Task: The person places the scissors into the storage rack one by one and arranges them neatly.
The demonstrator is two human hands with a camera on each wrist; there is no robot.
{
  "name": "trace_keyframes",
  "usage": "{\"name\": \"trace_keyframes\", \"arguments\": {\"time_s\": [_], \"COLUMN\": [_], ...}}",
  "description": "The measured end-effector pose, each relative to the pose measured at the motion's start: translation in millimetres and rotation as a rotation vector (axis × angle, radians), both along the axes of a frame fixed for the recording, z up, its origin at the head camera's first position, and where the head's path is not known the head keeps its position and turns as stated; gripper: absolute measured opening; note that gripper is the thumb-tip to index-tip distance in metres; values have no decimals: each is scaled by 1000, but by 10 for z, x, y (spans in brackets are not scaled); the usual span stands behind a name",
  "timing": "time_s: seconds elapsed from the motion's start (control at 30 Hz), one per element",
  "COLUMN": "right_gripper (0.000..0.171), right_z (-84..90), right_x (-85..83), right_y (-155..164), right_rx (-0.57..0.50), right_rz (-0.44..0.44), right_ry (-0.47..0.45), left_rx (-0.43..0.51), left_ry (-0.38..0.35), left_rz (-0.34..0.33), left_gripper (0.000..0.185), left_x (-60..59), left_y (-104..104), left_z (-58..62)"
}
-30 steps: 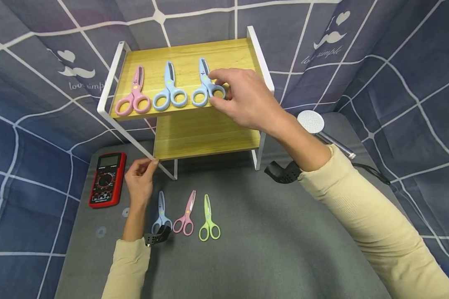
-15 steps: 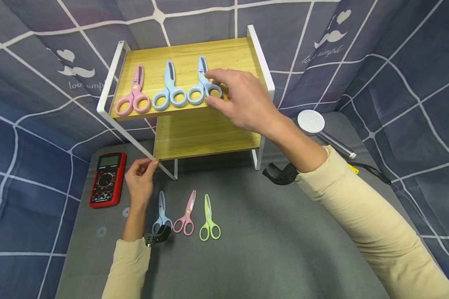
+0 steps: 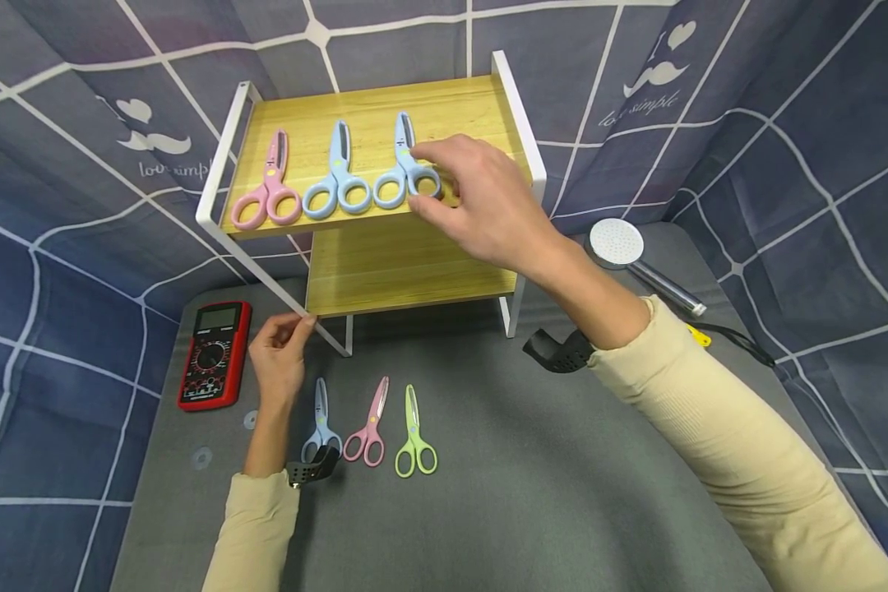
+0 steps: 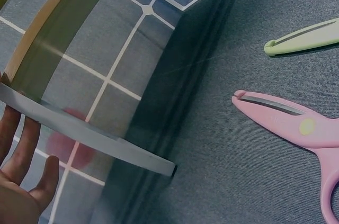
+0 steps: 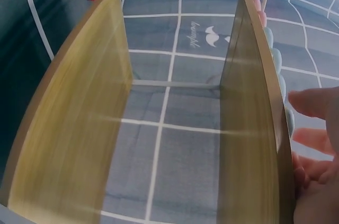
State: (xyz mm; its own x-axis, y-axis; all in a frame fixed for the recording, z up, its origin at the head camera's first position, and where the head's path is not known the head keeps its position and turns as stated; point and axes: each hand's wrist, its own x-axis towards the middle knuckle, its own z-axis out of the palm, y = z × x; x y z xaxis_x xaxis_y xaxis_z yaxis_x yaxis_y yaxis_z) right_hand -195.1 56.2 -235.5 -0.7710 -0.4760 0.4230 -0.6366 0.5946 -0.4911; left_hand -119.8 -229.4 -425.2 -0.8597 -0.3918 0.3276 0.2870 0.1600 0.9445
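Fingers of the right hand (image 3: 488,197) are bent around the right end of the top-shelf row, thumb by the handle loops and index near the pivot of the rightmost blue scissors (image 3: 404,161). From my remote seat I can't tell if that's a real pinch or just a light touch. Left hand (image 3: 277,353) is clearly gripping the white frame (image 3: 266,278) by the lower board's corner.

So those blue scissors lie flat on the top board (image 3: 459,103), blades toward the back, loops near the front edge, lined up with the middle blue scissors (image 3: 336,168) and the pink scissors (image 3: 272,171). I read this as a neatening-up step, and here's how I'd run it: nudge with fingertips only, keep the loops level with their neighbours, and leave a sliver between the two blue pairs, since they're practically touching and a loop could ride up on the next one. I'd keep the left grip firm but not pulling, or the whole rack might shift. For letting go, I'd spread thumb and index first, then lift straight up so nothing snags a loop.
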Motion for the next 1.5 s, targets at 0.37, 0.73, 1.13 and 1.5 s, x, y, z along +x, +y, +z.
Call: {"name": "trace_keyframes", "arguments": {"time_s": [0.37,0.73,1.13,1.5], "right_gripper": [35,30,64,61], "right_z": [-417,-1450,-2418,-2703], "right_x": [414,900,1295,1675], "right_y": [-69,-161,-328,-488], "right_rx": [-278,-349,153,443], "right_rz": [37,185,238,200], "right_ry": [247,96,-432,-230], "left_rx": [-16,-8,-14,54], "left_ry": [-18,-8,-4,31], "left_rz": [2,4,22,36], "left_gripper": [18,20,21,13], "left_x": [2,-8,-22,-84], "left_y": [-3,-10,-1,-68], "left_z": [-1,-6,-58,-207]}}
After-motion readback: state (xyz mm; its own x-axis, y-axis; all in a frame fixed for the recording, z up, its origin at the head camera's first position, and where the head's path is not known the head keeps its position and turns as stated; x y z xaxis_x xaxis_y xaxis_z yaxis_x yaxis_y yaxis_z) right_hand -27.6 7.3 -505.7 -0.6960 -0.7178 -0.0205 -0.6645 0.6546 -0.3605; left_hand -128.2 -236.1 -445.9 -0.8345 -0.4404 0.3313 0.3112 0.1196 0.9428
